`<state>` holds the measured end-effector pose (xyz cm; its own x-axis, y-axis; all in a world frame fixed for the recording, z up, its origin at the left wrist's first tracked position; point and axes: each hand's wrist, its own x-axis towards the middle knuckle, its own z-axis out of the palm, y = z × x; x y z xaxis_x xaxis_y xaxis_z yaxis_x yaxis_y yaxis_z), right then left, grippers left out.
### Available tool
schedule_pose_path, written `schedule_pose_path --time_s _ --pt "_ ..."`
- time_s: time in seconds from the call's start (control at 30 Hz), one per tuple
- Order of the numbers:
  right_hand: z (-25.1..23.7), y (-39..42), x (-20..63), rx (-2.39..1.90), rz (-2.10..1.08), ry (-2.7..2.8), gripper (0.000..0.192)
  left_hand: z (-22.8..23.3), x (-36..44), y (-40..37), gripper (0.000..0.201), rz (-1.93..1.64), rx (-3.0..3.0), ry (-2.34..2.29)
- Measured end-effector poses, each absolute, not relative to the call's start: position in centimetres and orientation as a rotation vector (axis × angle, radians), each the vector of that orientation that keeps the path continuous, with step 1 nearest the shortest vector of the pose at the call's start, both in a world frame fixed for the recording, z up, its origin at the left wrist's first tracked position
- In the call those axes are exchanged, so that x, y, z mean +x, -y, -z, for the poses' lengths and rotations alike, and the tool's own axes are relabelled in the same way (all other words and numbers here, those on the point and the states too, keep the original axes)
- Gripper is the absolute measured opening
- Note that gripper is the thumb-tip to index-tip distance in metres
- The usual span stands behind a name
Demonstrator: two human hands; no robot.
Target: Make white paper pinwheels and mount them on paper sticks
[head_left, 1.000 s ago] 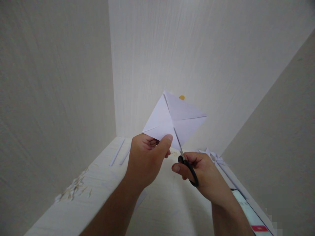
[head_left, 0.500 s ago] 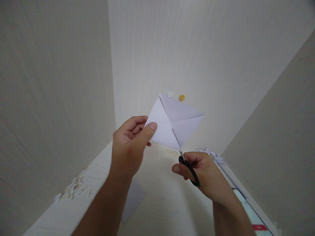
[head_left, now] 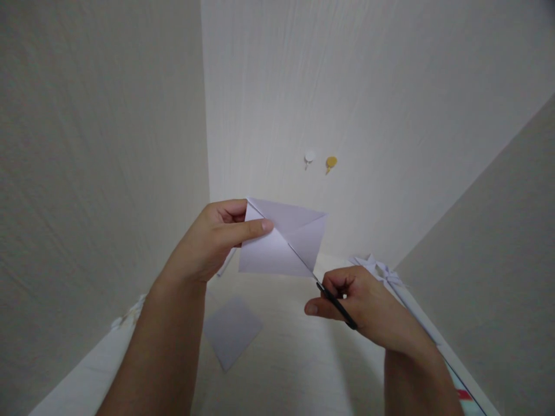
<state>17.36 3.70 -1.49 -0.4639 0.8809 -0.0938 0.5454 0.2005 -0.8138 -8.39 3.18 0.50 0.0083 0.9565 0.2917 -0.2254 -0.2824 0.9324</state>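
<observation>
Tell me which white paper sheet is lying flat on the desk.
The small square sheet below the left hand; the creased sheet is held up in the air against the scissors.

No readable text, labels, nos. or signs anywhere. The creased white paper sheet (head_left: 281,242) is blank, and so are the pale wood-grain walls (head_left: 368,86).

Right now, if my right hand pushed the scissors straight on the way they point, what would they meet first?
The right hand aims the scissors up-left along the paper, so they meet more paper first, then probably the left hand.
</observation>
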Motion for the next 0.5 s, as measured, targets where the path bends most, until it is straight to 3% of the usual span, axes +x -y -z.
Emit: schedule_pose_path --time_s 0.5 --pt "1.42 -3.87 17.59 -1.378 -1.127 2.135 0.063 0.03 -8.43 -3.68 0.016 -1.420 1.306 -0.913"
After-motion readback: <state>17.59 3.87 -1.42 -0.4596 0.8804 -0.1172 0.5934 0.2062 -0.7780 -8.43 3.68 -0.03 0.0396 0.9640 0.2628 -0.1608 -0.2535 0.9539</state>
